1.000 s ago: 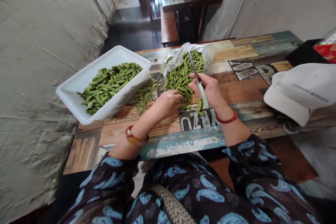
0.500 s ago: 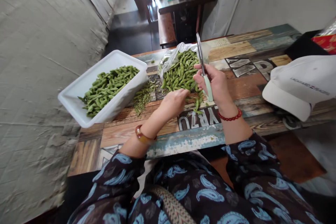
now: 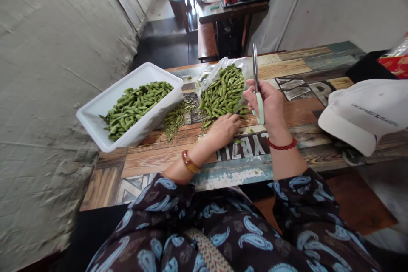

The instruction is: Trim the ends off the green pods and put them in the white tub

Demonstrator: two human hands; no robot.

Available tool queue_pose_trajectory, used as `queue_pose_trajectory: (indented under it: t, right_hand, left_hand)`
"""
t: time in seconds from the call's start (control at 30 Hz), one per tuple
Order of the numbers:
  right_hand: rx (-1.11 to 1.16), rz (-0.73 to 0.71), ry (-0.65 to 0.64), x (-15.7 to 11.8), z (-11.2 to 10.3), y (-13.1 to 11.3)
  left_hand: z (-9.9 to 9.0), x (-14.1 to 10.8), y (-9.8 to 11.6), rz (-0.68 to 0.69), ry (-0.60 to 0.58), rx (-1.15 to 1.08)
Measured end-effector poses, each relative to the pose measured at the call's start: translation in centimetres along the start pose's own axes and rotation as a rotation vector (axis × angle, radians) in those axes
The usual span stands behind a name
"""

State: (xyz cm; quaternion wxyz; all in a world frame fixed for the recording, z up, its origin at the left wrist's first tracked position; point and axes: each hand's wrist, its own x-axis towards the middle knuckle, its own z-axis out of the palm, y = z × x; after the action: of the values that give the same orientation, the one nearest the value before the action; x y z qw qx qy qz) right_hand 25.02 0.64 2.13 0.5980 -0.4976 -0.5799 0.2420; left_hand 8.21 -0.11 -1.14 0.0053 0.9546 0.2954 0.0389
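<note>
My right hand point(image 3: 268, 103) holds scissors point(image 3: 259, 106) with pale green handles, their blades pointing up and away. Palm down, my left hand point(image 3: 225, 129) rests at the near edge of a pile of green bean pods point(image 3: 223, 93), its fingers bent over the pods; whether it grips one is hidden. The pile spills from a clear plastic bag point(image 3: 207, 77). To the left, a white rectangular tub point(image 3: 153, 121) contains more pods point(image 3: 137, 104). Small green trimmings point(image 3: 174, 124) lie between the tub and the bag.
A white cap point(image 3: 360, 106) sits at the right on the patterned wooden table point(image 3: 159, 159). Behind it are a black item and a red package point(image 3: 395, 61). A rough grey wall borders the left side. Farther off stands another table point(image 3: 207, 12) with a bench.
My left hand has moved slightly right and down onto the pods, its fingers spreading over them. The scissors remain in my right hand, now more upright. The whole view has shifted a little.
</note>
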Motion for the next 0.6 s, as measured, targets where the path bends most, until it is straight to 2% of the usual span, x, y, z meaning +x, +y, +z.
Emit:
queue_pose_trajectory:
  t: [0.13,0.23,0.33,0.43,0.5,0.6]
  right_hand:
    - [0.043,0.028,0.014,-0.1,0.0,-0.4]
    - [0.045,0.033,0.003,-0.2,0.3,-0.4]
    - [0.027,0.051,-0.024,-0.2,0.6,-0.1]
    - [0.013,0.080,-0.047,-0.1,0.7,0.4]
    - [0.008,0.093,-0.060,-0.1,0.8,0.5]
    - [0.002,0.083,-0.067,-0.1,0.9,0.5]
  left_hand:
    - [-1.6,-1.2,-2.5,-0.159,0.035,-0.004]
    - [-2.3,-0.2,-3.0,-0.240,0.110,-0.033]
    - [-2.1,1.8,-2.7,-0.248,0.142,-0.041]
    - [-1.1,3.2,-2.6,-0.275,0.126,-0.010]
    - [-0.6,3.2,-2.8,-0.289,0.116,0.016]
    - [-0.4,1.8,-3.3,-0.252,0.120,0.046]
